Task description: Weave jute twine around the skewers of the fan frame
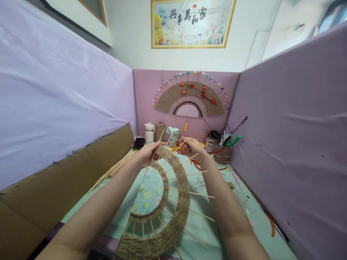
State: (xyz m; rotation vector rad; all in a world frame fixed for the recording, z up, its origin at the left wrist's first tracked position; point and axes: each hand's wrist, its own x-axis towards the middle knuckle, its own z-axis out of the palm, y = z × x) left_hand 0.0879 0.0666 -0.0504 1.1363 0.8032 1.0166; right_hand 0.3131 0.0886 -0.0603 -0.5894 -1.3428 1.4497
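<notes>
A half-round fan frame [183, 195] of woven brown twine on thin wooden sticks is held up over the table, tilted on its side. Its inner half circle [149, 191] is covered in pale green flowered cloth. My left hand [148, 153] pinches the upper end of the frame. Close to the stick tips at the top, my right hand [192, 147] has its fingers pressed together around a thin strand, which runs left toward the frame.
Bundled sticks [115, 169] and a cardboard strip [65, 184] lie at left. Behind stand a white bottle [149, 133], a twine spool [160, 131] and a pot [222, 153] with green-handled pliers [234, 141]. A finished fan [195, 86] hangs on the pink back panel.
</notes>
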